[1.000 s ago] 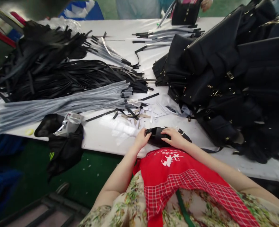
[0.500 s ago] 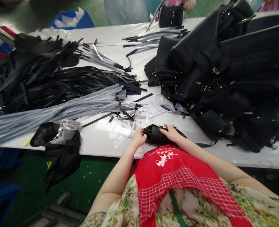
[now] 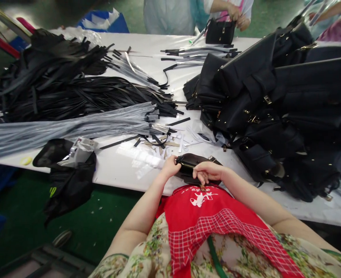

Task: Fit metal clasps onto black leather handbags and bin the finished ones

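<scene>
A small black handbag (image 3: 189,160) lies at the table's front edge against my red apron. My left hand (image 3: 171,166) is closed on the bag's left end, thumb and fingers pinching its edge. My right hand (image 3: 208,172) is closed over the bag's front, its fingers curled down at the flap and partly hiding what they hold there. A metal clasp (image 3: 202,188) shows just below those fingers. A strap buckle (image 3: 212,158) is at the bag's upper right.
Black handbags (image 3: 245,100) are heaped on the right. Black straps (image 3: 80,98) and plastic-wrapped straps (image 3: 72,125) cover the left. Scraps (image 3: 170,141) lie ahead. A black pouch (image 3: 72,173) hangs over the front edge. Across the table, a person's hands (image 3: 237,17) hold another bag.
My right hand has moved from the bag's top to its front, fingers curling down. The bag has tilted, showing more of its top. My left hand keeps its grip.
</scene>
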`<state>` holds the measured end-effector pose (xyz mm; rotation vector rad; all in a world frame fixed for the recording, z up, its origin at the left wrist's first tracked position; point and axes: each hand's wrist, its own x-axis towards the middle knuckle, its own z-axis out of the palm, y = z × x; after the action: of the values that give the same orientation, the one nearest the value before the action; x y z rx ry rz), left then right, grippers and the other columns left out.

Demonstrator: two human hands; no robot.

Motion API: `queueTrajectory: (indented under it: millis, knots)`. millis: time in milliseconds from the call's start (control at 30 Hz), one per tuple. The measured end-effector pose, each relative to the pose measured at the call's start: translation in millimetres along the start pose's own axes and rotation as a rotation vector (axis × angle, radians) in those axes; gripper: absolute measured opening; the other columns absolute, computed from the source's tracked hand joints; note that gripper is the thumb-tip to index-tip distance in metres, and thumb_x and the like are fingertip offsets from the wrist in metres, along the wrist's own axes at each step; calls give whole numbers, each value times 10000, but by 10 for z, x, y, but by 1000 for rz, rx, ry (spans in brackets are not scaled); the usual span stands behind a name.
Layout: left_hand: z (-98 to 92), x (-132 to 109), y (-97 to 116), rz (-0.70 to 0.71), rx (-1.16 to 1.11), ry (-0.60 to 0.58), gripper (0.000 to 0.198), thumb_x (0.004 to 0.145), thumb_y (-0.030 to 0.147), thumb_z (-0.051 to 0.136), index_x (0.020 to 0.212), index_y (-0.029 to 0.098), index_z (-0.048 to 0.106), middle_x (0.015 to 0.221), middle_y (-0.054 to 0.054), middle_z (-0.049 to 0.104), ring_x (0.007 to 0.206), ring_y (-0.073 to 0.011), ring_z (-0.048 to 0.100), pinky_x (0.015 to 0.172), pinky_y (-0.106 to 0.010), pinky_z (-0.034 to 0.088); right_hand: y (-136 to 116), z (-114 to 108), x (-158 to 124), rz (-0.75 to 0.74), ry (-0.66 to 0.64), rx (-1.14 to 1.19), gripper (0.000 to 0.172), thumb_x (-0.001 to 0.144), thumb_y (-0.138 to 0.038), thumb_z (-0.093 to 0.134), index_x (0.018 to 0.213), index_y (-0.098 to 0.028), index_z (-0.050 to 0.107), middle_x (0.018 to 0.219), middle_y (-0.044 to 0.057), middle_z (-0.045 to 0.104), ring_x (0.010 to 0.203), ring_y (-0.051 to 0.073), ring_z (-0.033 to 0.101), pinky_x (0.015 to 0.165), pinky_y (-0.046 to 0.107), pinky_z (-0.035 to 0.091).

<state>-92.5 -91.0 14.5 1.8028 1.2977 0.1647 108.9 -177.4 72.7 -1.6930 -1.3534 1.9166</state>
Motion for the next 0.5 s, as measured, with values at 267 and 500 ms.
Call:
queueTrajectory:
  millis: [267,500]
  knots:
    - [-7,-57,-74,72,-4,12,260,699,125,563,957,152,582,781,-35,605,741,-184,562,698,-293,449,-46,294,752,-156,418,-291,189,728,-204,656,905,-145,629,912,54,655,798,155,585,775,271,453]
    - [-1,-63,-215,52,-43,58,280,700,82,521,960,156,593,906,-57,616,882,-195,564,812,-313,458,100,457,758,-178,427,-258,274,913,-393,424,899,-165,577,636,-5,583,586,139,557,580,245,455]
